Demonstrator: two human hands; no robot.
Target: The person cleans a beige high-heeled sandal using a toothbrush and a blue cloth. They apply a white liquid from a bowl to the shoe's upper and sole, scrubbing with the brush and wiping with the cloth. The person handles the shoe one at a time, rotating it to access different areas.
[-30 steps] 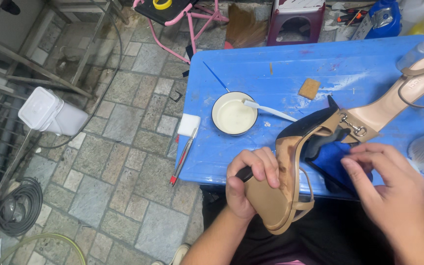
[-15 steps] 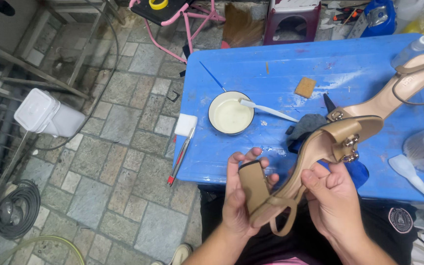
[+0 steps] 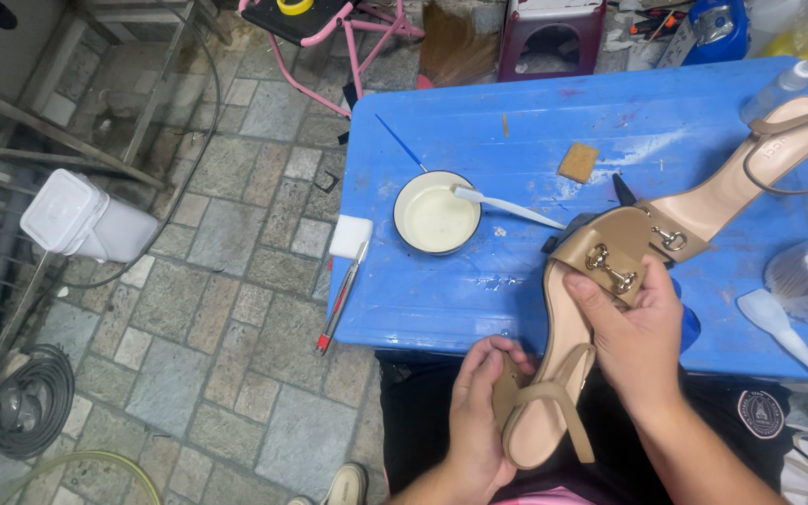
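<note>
I hold a tan high-heeled sandal [image 3: 568,323] upside up over my lap, in front of the blue table [image 3: 479,290]. My left hand [image 3: 479,411] grips its heel end and ankle strap. My right hand [image 3: 633,327] holds the toe end, thumb pressed beside the front band with its gold metal buckle [image 3: 610,266]. A second matching sandal [image 3: 741,187] lies on the table beyond, its heel end toward the far right.
A round white bowl [image 3: 437,213] of pale glue with a white brush stands mid-table. A small brown sponge square [image 3: 577,162], a white block [image 3: 350,236] and a red-tipped tool [image 3: 339,299] lie at the table's left edge. A white lidded tub [image 3: 86,224] sits on the stone floor.
The sandal has swung from lying across my hands to pointing its toe at the table. My right hand slid up to the buckle band; my left moved down to the heel.
</note>
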